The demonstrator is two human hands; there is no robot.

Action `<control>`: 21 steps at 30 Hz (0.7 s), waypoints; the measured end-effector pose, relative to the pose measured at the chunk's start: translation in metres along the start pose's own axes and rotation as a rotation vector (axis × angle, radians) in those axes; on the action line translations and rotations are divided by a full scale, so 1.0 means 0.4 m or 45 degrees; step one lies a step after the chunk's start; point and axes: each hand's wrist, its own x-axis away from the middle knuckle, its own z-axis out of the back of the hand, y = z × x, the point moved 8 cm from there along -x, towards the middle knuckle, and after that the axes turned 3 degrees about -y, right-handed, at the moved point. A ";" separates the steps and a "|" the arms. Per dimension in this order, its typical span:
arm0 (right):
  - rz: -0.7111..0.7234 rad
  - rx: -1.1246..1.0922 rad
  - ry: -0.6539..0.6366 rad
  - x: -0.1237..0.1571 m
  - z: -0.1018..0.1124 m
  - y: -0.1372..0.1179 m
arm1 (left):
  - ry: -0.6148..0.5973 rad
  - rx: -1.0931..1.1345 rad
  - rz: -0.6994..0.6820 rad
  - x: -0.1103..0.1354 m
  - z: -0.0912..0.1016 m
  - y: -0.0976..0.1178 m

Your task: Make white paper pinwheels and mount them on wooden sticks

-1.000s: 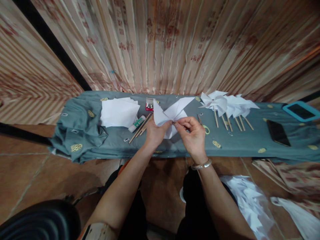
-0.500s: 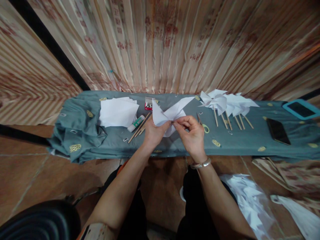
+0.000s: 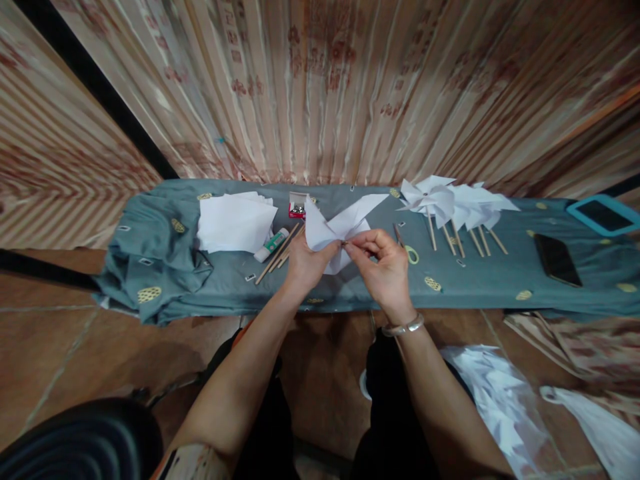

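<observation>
Over the middle of the cloth-covered bench, a white paper pinwheel (image 3: 345,223) with folded blades is held between both hands. My left hand (image 3: 309,260) grips its lower left side, the thumb pressed near the centre. At that centre, the thumb and forefinger of my right hand (image 3: 383,263) are pinched together; a small thing at their tips is too tiny to make out. Beside my left hand lie several thin wooden sticks (image 3: 273,260), a glue stick (image 3: 271,245) and a small open red-and-white box (image 3: 297,205) of shiny metal pins. Scissors (image 3: 411,254) with yellow-green handles lie right of my right hand.
A stack of white paper (image 3: 235,222) lies left on the green cloth (image 3: 350,300). Several finished pinwheels (image 3: 433,200) on sticks, a phone (image 3: 557,259) and a blue-framed tablet (image 3: 603,213) lie right. A plastic bag of folded paper (image 3: 500,400) is on the floor; a black stool (image 3: 80,437) stands lower left.
Both hands stay at the pinwheel's centre, with hardly any movement of the fingers. The view has shifted very slightly.
</observation>
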 end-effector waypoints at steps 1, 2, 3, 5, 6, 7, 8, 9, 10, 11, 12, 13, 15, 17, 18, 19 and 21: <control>0.002 0.001 0.000 0.000 0.000 0.000 | -0.003 0.009 -0.005 0.001 0.000 0.000; 0.002 0.002 -0.001 0.000 0.000 0.000 | -0.006 0.015 -0.008 0.001 0.000 0.001; 0.000 0.001 -0.002 0.000 0.000 0.000 | -0.009 0.018 -0.007 0.002 -0.001 0.002; -0.011 0.000 -0.005 0.000 -0.001 0.001 | -0.006 0.016 0.003 0.003 0.000 0.002; -0.017 0.002 -0.007 0.000 -0.001 0.001 | -0.003 0.015 0.012 0.003 0.000 0.003; -0.022 0.004 -0.008 0.000 -0.001 0.002 | 0.000 0.016 0.022 0.004 0.000 0.002; -0.024 0.005 -0.007 0.000 -0.001 0.002 | 0.000 0.019 0.032 0.004 0.000 0.002; -0.024 0.007 -0.006 0.000 -0.001 0.002 | 0.002 0.024 0.041 0.003 0.000 0.002; -0.023 0.006 -0.004 -0.001 0.000 0.002 | 0.004 0.027 0.048 0.003 0.000 0.001; -0.020 0.003 -0.003 -0.001 0.000 0.002 | 0.005 0.029 0.052 0.003 -0.001 0.001; -0.017 -0.001 -0.004 -0.001 0.000 0.003 | 0.006 0.028 0.053 0.002 -0.001 0.001; -0.014 -0.007 -0.006 -0.002 0.000 0.004 | 0.006 0.025 0.056 0.002 -0.001 0.000; -0.008 -0.019 -0.009 -0.002 -0.001 0.005 | 0.003 0.022 0.061 0.002 -0.002 -0.001; -0.005 -0.032 -0.011 -0.003 -0.001 0.008 | -0.005 0.023 0.063 0.002 -0.002 -0.001; -0.006 -0.037 -0.010 -0.003 -0.001 0.010 | -0.009 0.025 0.058 0.003 -0.002 0.000; -0.009 -0.041 -0.010 -0.003 -0.001 0.012 | -0.015 0.027 0.049 0.003 -0.002 0.001; -0.020 -0.043 -0.013 -0.004 -0.002 0.015 | -0.028 0.024 0.026 0.004 -0.002 0.005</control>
